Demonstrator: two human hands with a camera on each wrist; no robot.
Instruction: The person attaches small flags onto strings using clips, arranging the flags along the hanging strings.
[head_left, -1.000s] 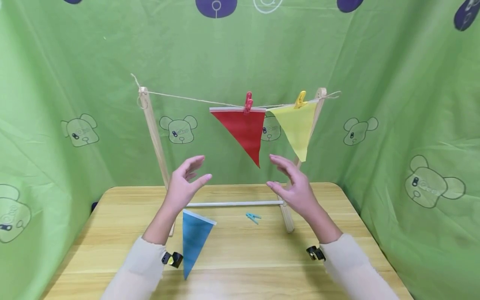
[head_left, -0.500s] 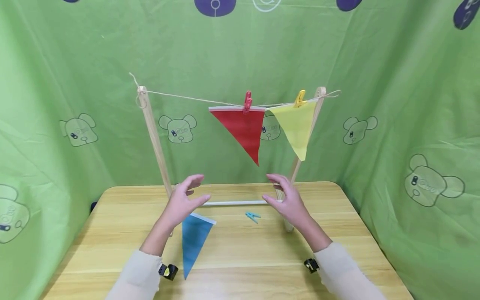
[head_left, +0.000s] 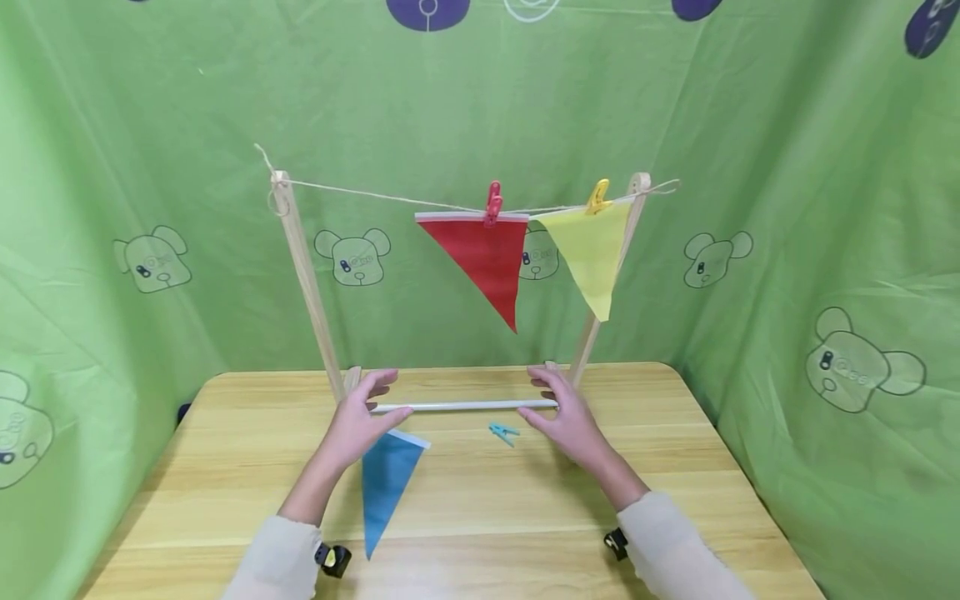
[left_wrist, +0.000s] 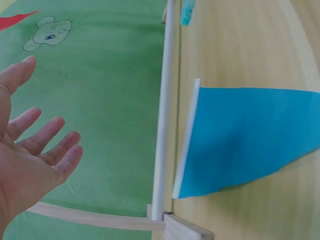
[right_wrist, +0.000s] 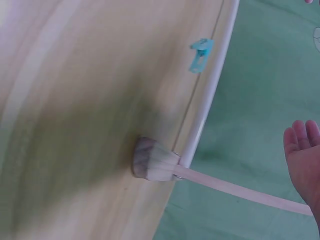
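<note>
My left hand (head_left: 363, 423) is held with fingers relaxed and thumb apart, overlapping the left end of a white rod (head_left: 465, 406) in the head view. In the left wrist view, air separates that hand from the rod. Just below it on the table lies a blue triangular pennant (head_left: 392, 475) with a white top edge. Opposite, my right hand (head_left: 566, 423) mirrors this pose near the rod's right end, holding nothing. Between the hands lies a light-blue clothespin (head_left: 503, 432). Above, a red pennant (head_left: 487, 258) and a yellow pennant (head_left: 594, 254) hang from a string (head_left: 375, 194).
A red clothespin (head_left: 492, 204) and a yellow clothespin (head_left: 597, 197) grip the hanging pennants. Wooden posts, left (head_left: 306, 279) and right (head_left: 589, 346), carry the string. Green curtain (head_left: 480, 100) encloses the wooden table (head_left: 480, 517) at the back and sides.
Both hands have come down from beneath the hanging pennants to the level of the white rod. The pennants and clothespins have stayed in place.
</note>
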